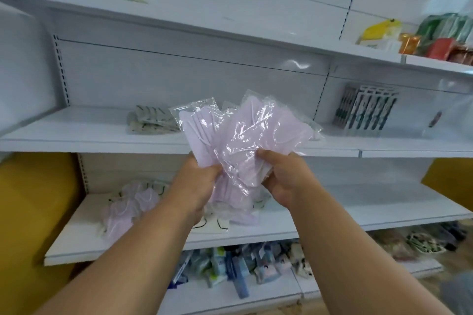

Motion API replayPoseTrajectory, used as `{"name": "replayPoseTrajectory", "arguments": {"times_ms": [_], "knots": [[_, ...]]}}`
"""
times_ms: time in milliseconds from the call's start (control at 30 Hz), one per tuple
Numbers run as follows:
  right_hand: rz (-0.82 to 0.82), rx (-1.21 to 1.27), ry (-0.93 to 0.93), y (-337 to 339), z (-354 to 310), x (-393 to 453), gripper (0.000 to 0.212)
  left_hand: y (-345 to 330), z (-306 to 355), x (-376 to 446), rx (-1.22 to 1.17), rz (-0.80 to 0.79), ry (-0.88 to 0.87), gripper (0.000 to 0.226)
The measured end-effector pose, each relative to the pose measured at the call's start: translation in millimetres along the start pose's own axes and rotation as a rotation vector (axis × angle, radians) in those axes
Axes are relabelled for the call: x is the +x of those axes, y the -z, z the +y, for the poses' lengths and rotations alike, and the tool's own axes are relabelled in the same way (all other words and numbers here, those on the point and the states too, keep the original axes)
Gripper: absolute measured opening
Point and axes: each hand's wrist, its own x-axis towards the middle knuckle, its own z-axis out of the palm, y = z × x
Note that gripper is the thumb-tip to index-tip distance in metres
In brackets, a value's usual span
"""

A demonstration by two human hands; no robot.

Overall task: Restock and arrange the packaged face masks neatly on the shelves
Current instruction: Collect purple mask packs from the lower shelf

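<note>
Bundle of lilac mask packets (245,135) — clear wrappers, fanned upward, held in front of the middle shelf (76,139). My left hand (197,181) grips the bundle's lower left, fingers curled round it; my right hand (284,181) pinches its lower right edge, thumb on top. Below that shelf, loose lilac packets (122,210) lie scattered — on it, to the left, a grey patterned stack (151,120).
</note>
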Motion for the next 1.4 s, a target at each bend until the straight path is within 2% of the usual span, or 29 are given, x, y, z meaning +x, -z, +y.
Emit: {"name": "replayPoseTrajectory", "arguments": {"times_ms": [67,133,233,333,467,633,667,767,800,900,1100,1200,1300,1400], "knots": [[-0.052,-0.023,0.032,7,-15,9,0.041,-21,7,3,0.003,-0.049,-0.074,0.036],[-0.080,-0.025,0.062,12,-30,18,0.035,-37,17,10,0.003,-0.008,-0.128,0.045],[-0.063,-0.002,0.111,12,-54,32,0.030,-53,37,24,0.007,0.121,-0.141,0.035],[-0.043,-0.043,0.179,0,-80,41,0.020,-62,60,42,0.004,0.255,-0.135,0.006],[-0.053,-0.023,0.295,-32,-108,59,0.025,-63,100,75,-0.080,0.314,-0.150,0.012],[-0.019,-0.025,0.492,-100,-141,95,0.038,-47,161,129,-0.022,0.330,-0.269,0.014],[-0.007,-0.037,0.534,-112,-149,102,0.040,-43,172,143,0.001,0.333,-0.291,0.017],[0.051,-0.124,0.610,-141,-179,125,0.030,-35,207,180,0.064,0.258,-0.322,0.054],[0.059,-0.135,0.632,-147,-190,133,0.028,-33,215,194,0.067,0.225,-0.332,0.055],[0.058,-0.134,0.661,-163,-221,155,0.026,-37,243,228,0.139,0.168,-0.396,0.033],[0.039,-0.231,0.646,-176,-273,214,0.025,-50,277,308,0.313,0.181,-0.448,0.025],[0.062,-0.371,0.677,-183,-302,265,0.019,-57,293,355,0.386,0.192,-0.431,0.034],[0.080,-0.573,0.679,-196,-330,315,0.020,-63,303,398,0.360,0.150,-0.350,0.030],[0.090,-0.752,0.686,-203,-346,353,0.012,-68,307,433,0.318,0.080,-0.206,0.004]]}}
